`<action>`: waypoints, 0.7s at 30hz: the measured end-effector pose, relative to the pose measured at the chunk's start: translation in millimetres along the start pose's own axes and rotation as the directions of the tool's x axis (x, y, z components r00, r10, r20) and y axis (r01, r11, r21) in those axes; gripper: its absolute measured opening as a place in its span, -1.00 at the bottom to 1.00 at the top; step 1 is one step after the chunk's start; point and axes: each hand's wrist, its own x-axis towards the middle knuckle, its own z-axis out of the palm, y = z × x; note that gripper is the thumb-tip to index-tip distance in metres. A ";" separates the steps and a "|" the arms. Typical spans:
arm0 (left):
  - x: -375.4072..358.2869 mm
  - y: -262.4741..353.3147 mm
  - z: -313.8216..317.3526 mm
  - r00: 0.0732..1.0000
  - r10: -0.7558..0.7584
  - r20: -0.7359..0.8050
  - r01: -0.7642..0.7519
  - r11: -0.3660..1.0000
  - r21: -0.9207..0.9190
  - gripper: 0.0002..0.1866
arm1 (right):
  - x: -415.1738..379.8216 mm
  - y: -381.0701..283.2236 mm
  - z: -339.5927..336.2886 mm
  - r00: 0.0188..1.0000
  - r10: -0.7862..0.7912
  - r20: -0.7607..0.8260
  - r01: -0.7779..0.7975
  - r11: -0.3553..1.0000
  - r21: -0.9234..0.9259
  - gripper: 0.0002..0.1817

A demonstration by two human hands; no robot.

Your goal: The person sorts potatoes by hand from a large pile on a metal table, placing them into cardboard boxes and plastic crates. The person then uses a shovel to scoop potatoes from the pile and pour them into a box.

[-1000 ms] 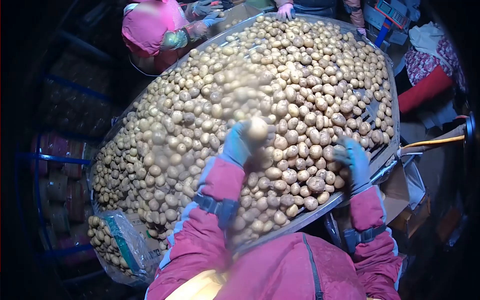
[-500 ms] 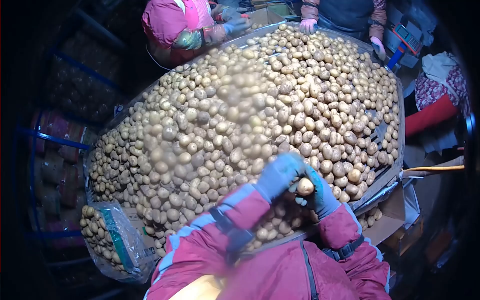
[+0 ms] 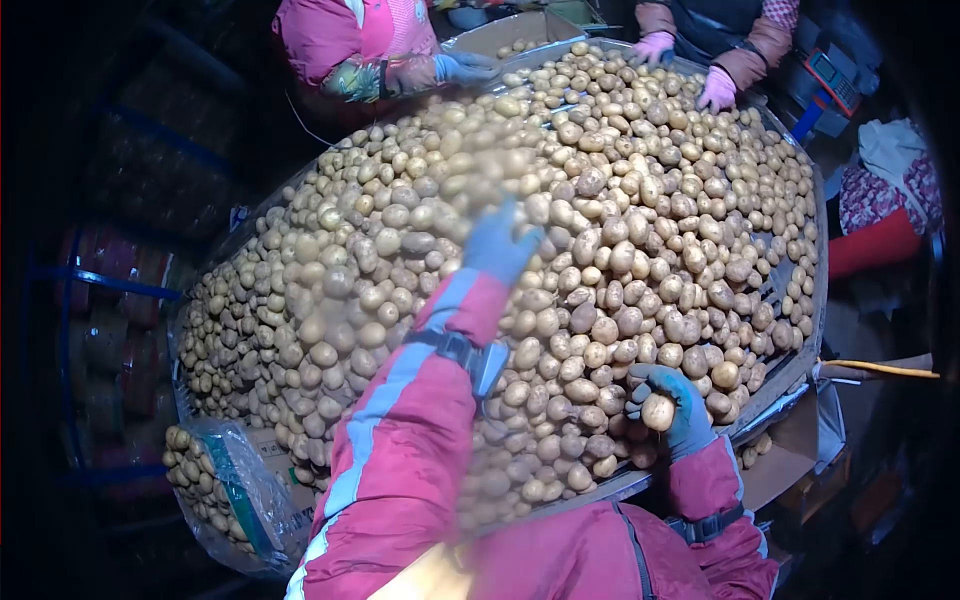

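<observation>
A wide heap of potatoes (image 3: pixel 620 240) covers the table in front of me. My left hand (image 3: pixel 502 243), in a blue-grey glove, reaches out over the middle of the heap, its fingers apart, with nothing seen in it. Near the table's front edge my right hand (image 3: pixel 676 405), in a grey and teal glove, is wrapped round a pale potato (image 3: pixel 658 412). The fingertips of my left hand look blurred against the potatoes.
Two people, one in a pink jacket (image 3: pixel 325 40), work at the far edge with gloved hands. A plastic-lined box of potatoes (image 3: pixel 200 480) stands at the left front. At the right are a cardboard box (image 3: pixel 780 465) and a device with a screen (image 3: pixel 832 82).
My left hand has moved away from my right, forward and left over the heap. My right hand has shifted right and down with a potato. The far people's hands have moved too.
</observation>
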 end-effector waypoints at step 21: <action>71.0 -100.5 -46.2 0.994 -0.072 0.086 -0.005 0.737 0.676 -0.41 | 3.7 -1.2 6.1 0.999 0.044 -0.014 -0.046 0.990 -0.135 -0.62</action>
